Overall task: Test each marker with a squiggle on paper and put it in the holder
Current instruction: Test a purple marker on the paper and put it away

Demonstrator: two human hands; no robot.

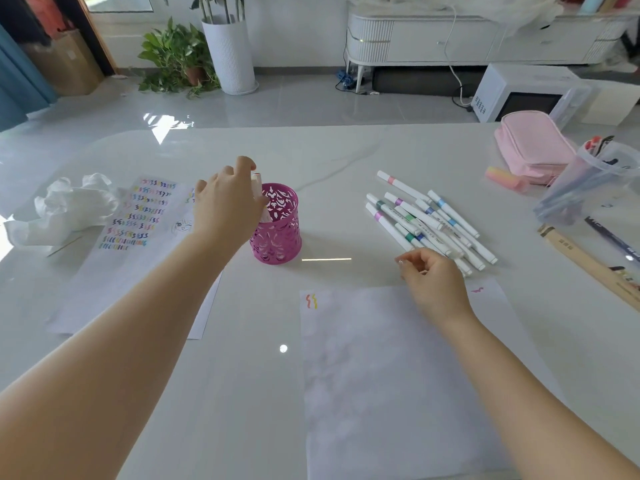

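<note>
A pink cut-out metal holder [277, 233] stands in the middle of the white table. My left hand [227, 202] is at its left rim, shut on a white marker [258, 183] whose lower end is inside the holder. A pile of several white markers [429, 220] with coloured bands lies to the right. My right hand [431, 280] hovers just below that pile with fingers loosely curled and nothing in them. A white sheet of paper [398, 375] lies in front of me, with red and yellow squiggles [311, 301] at its top left corner and a pink one [478, 290] at top right.
A second sheet full of coloured squiggles [138, 216] and crumpled white tissue [65, 206] lie at the left. At the right are a pink pencil case [533, 147], a clear bag of pens [585, 181], an eraser [505, 178] and a wooden ruler [585, 265].
</note>
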